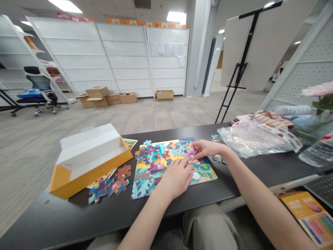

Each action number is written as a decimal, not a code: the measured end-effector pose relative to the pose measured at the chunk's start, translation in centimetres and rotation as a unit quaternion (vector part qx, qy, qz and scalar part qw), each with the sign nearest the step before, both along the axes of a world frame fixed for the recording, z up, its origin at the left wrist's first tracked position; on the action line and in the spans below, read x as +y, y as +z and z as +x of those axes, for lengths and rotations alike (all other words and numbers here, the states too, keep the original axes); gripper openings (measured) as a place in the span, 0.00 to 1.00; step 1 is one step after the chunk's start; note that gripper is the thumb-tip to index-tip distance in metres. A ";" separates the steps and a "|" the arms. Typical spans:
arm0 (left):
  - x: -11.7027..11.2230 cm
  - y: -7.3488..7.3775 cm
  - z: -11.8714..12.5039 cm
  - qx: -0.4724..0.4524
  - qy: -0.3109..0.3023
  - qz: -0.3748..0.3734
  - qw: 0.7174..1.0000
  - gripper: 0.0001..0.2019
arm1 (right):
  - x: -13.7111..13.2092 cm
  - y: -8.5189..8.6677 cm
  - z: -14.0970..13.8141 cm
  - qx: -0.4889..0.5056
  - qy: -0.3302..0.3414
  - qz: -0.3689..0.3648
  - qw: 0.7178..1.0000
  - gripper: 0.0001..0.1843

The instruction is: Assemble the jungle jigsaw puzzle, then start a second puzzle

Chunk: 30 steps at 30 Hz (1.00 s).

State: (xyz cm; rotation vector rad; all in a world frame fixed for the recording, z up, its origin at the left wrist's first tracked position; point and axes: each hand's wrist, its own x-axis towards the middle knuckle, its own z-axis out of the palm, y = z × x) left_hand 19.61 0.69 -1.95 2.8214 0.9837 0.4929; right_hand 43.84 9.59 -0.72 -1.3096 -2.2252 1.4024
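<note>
Right hand (207, 148) pinches a piece (191, 151) over the puzzle (144, 186); left hand (177, 177) lies flat, empty, on it. Best to align the edges first, then press gently.

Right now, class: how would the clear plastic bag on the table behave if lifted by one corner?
The plastic bag looks thin and crumpled, so it would probably sag limply. It seems empty, so likely very light. Its glossy film may slide easily on the dark table.
</note>
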 end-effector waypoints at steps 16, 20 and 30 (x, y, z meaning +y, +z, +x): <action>0.1 -0.1 -0.1 -0.041 0.017 -0.018 0.999 0.08 | -0.5 0.9 -0.3 0.081 0.023 -0.038 0.996 0.23; 0.2 -0.2 -0.2 -0.052 0.050 -0.030 0.997 0.09 | -0.2 0.9 -0.3 0.059 -0.004 0.017 0.998 0.23; 0.3 0.3 -0.2 -0.036 0.116 -0.041 0.992 0.18 | 0.0 0.1 -1.6 0.042 -0.026 0.031 0.998 0.23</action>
